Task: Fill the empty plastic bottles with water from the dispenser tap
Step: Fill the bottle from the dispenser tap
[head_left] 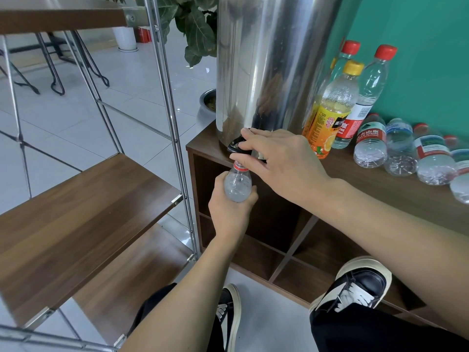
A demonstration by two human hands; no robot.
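A tall steel water dispenser [269,59] stands on a brown wooden cabinet [380,184]. Its black tap [236,146] juts out over the cabinet's front edge. My right hand [276,161] grips the tap lever from the right, thumb under it and fingers over it. My left hand [231,209] holds a clear uncapped plastic bottle [237,184] upright by its body, with the mouth right under the tap. The bottle's shoulder looks wet or partly filled; the water level is hidden by my fingers.
Three capped bottles [355,97] stand to the right of the dispenser, one with an orange label. Several clear bottles [406,153] lie on their sides on the cabinet top. A metal-framed wooden shelf [83,207] stands to the left. My shoes [360,283] are on the floor below.
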